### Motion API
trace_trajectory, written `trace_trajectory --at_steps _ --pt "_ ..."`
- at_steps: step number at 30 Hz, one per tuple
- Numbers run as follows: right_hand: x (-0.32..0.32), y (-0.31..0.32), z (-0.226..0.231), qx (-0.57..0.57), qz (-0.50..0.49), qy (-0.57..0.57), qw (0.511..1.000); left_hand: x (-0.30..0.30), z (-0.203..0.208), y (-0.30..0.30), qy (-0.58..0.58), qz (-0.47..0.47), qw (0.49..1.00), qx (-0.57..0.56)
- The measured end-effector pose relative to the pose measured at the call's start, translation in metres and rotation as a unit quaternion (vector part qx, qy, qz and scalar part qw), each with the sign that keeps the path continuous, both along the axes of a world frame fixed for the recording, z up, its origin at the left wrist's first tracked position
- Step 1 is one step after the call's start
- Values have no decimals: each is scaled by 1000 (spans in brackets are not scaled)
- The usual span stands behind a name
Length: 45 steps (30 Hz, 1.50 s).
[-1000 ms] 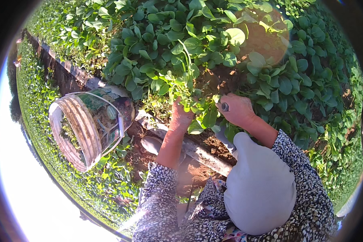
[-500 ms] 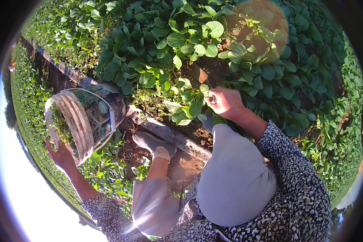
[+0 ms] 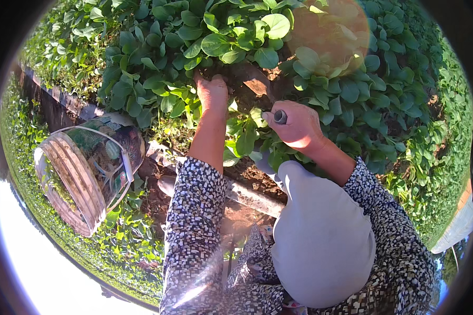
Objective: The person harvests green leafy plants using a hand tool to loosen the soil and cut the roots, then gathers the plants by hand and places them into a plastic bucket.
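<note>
1. Grey handle (image 3: 280,117), gripped by the right hand (image 3: 299,127) at 2 o'clock from the middle of the view; the fist wraps it, with the butt end facing up.
2. Left hand (image 3: 214,94) at 11 o'clock: its fingertips are sunk among leaves, and I cannot tell whether they pinch anything.
3. Close to the middle, just beside the fist on its 8 o'clock side, is a leafy plant (image 3: 245,139); rooted or loose, it is impossible to say.
4. Between 12 and 1 o'clock, a brown blade-like piece (image 3: 256,81) shows by bare soil (image 3: 243,100). It may belong to the handle, though the join is hidden.
5. Broad-leaved plants (image 3: 215,44) crowd the ground from 10 round to 3 o'clock.
6. At 9 o'clock a bucket (image 3: 83,173) lies tipped, mouth toward 8 o'clock, with some greenery (image 3: 59,185) inside.
7. Work looks partway along, I judge: greenery is in the bucket and some soil lies bare, yet plants stand thick all around. How many of them remain to be handled cannot be told.
</note>
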State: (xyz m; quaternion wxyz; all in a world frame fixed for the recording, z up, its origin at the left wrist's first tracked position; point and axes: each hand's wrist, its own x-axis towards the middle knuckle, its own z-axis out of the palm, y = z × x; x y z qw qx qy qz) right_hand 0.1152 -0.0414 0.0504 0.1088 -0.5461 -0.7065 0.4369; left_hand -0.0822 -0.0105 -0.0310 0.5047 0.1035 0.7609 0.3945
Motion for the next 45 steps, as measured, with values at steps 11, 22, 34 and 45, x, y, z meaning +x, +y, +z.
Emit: trace_trajectory --at_steps 11,22,34,45 --pt "-7 16 -29 11 60 39 997 4 -44 -12 364 -143 917 77" --pt "-10 29 -27 13 69 35 997 -30 -39 3 323 -131 935 64" --pt "-13 31 -25 17 205 2 979 -97 17 39 379 -522 709 -283" --pt "-25 46 -47 0 157 56 986 -100 -25 38 370 -642 645 -186"
